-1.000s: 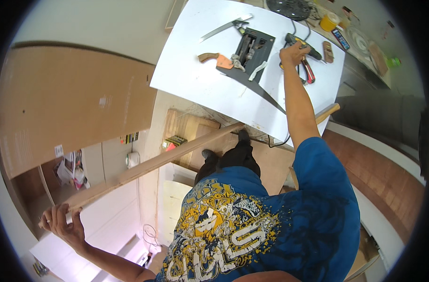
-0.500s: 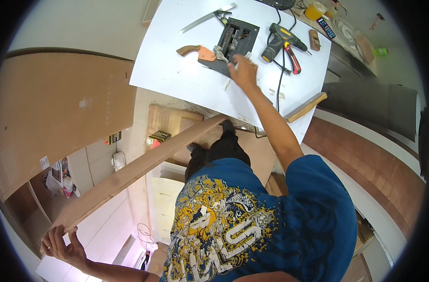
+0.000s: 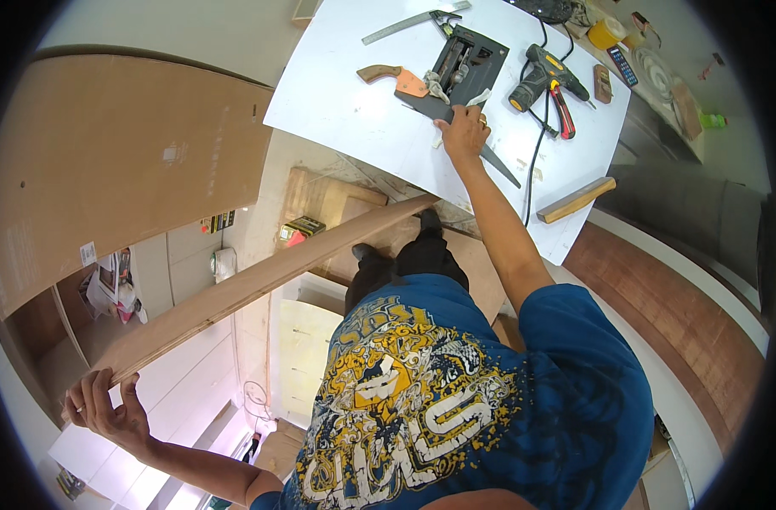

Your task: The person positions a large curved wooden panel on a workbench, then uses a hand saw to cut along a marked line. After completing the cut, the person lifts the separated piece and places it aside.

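Observation:
My left hand [image 3: 109, 415] grips the low end of a long brown wooden board [image 3: 260, 265], fingers over the top and thumb along the side. The board slants up to the table's near edge, by my feet. Over the white table [image 3: 354, 127], my right hand [image 3: 466, 134] closes across the dark blade of a hand saw [image 3: 500, 167], thumb on one edge and fingers on the other. The saw's wooden handle [image 3: 379, 74], with an orange part, points left. Beside the blade lies a black flat tool [image 3: 483, 64] with metal parts; a combination square [image 3: 416, 22] lies behind.
A cordless drill [image 3: 541, 78], red-handled cutter [image 3: 563, 115], small wooden block [image 3: 603, 84] and wooden bar [image 3: 577, 201] lie to the right on the table, near a black cable. A large cardboard sheet [image 3: 124, 161] stands left. Wooden pieces [image 3: 320, 200] and a small box [image 3: 302, 228] are below.
My right hand has drawn slightly nearer along the saw and its fingers have curled over the blade. The whole view has shifted a little; the saw and board look unmoved.

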{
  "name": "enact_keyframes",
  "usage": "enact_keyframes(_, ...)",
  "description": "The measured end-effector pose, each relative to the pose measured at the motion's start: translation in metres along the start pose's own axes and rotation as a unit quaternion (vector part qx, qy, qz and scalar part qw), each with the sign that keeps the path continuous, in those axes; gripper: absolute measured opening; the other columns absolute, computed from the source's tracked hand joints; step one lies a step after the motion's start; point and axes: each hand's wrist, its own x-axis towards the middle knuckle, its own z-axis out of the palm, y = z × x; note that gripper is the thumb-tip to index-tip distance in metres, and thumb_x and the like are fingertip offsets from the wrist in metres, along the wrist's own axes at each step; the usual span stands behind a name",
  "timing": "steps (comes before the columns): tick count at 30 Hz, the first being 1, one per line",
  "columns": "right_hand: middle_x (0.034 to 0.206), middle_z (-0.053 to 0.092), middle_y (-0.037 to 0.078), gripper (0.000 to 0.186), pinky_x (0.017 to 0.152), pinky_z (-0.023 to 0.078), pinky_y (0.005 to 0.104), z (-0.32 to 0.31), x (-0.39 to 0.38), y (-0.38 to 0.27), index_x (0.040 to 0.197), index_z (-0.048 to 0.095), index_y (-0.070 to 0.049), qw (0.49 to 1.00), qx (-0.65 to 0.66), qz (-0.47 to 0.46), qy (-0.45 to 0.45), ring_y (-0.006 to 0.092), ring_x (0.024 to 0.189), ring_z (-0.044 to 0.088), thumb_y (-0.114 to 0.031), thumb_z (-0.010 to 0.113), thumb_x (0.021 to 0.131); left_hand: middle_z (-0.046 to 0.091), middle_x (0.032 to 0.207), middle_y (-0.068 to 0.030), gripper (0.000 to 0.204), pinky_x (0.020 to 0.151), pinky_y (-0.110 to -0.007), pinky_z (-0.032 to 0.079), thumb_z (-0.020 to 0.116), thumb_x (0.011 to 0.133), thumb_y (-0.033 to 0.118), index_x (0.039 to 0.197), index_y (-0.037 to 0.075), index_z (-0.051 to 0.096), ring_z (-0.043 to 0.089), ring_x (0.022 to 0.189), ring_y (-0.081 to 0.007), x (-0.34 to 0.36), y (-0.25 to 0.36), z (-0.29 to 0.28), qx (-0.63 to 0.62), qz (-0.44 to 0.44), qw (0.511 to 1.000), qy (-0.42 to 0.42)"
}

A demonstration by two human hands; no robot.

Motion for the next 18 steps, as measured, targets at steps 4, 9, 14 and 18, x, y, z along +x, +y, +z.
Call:
enact_keyframes(4, 0.129, 0.055, 0.012, 0.062, 0.103, 0.041, 0.0504, -0.002, 0.016, -0.002, 0.124, 0.067, -0.009, 0.997, -0.002, 0.047, -0.063, 0.0334, 0.126, 0.053, -0.044, 0.088, 0.077, 0.068, 0.087, -0.0005, 0.039, 0.110, -0.046, 0.032, 0.082, 0.076, 0.046, 0.090, 0.012, 0.072, 0.061, 0.094, -0.0230, -0.009, -0.003, 0.001, -0.002, -0.005, 1.000, 0.004)
enact_keyframes(9, 0.129, 0.060, 0.015, 0.062, 0.101, 0.047, 0.0523, -0.008, 0.028, -0.014, 0.121, 0.070, -0.008, 0.985, -0.009, 0.039, -0.165, 0.0379, 0.124, 0.058, -0.042, 0.091, 0.074, 0.066, 0.085, -0.0012, 0.039, 0.111, -0.047, 0.031, 0.081, 0.077, 0.046, 0.090, 0.011, 0.070, 0.059, 0.094, -0.0249, -0.021, -0.008, 0.001, -0.009, -0.020, 1.000, 0.007)
enact_keyframes(14, 0.116, 0.070, 0.016, 0.036, 0.089, 0.054, 0.0504, -0.018, 0.004, -0.028, 0.110, 0.070, -0.007, 0.991, -0.014, -0.074, -0.115, 0.0356, 0.111, 0.068, -0.026, 0.083, 0.082, 0.064, 0.085, -0.0030, 0.035, 0.112, -0.047, 0.030, 0.080, 0.080, 0.043, 0.089, 0.010, 0.068, 0.059, 0.096, -0.0271, -0.024, -0.018, 0.008, -0.024, -0.017, 1.000, 0.007)
enact_keyframes(18, 0.102, 0.072, 0.017, 0.035, 0.082, 0.053, 0.0498, -0.019, -0.003, -0.024, 0.100, 0.066, -0.008, 0.982, 0.141, -0.088, -0.092, 0.0375, 0.102, 0.069, -0.024, 0.086, 0.077, 0.065, 0.086, -0.0030, 0.036, 0.112, -0.048, 0.031, 0.080, 0.083, 0.044, 0.087, 0.010, 0.068, 0.060, 0.098, -0.0285, -0.029, -0.025, 0.011, -0.013, -0.005, 1.000, 0.016)
